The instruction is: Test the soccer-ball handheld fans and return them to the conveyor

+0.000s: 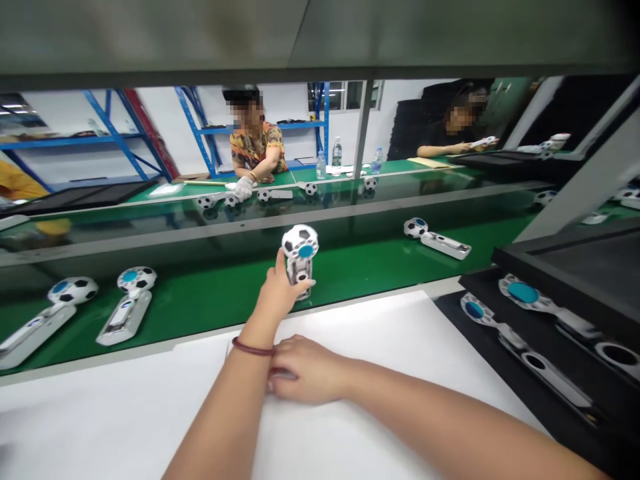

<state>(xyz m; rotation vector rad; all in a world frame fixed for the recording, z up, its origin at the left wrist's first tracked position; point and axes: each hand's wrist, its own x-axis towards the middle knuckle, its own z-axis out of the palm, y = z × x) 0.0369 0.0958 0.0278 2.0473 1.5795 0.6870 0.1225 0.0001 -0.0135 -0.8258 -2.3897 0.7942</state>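
Held in the left hand [281, 293] a white ball-headed device [300, 240], with the fingers bent around its handle and the thumb along the right side. Had this device upright at the near edge of the green belt [360, 270], with the ball on top and its blue disc [305, 251] turned to the near side; could not tell whether touching the belt or just above. Rested the right hand [313, 373] on the white table surface [125, 413], just beside the left wrist and its dark red bracelet [250, 348], with the fingers curled and partly hidden; could not tell if holding anything there. Saw on the belt, at left, two similar devices [125, 317], and at right one more device [445, 245], well apart from the left hand. Saw also, at near right, a black tray [485, 343] with two devices inside. Noticed at the far side a person [260, 148] with a white-gloved hand [244, 189] among several ball-headed pieces [263, 195], and at far right another person [445, 143], holding a white device [483, 143].
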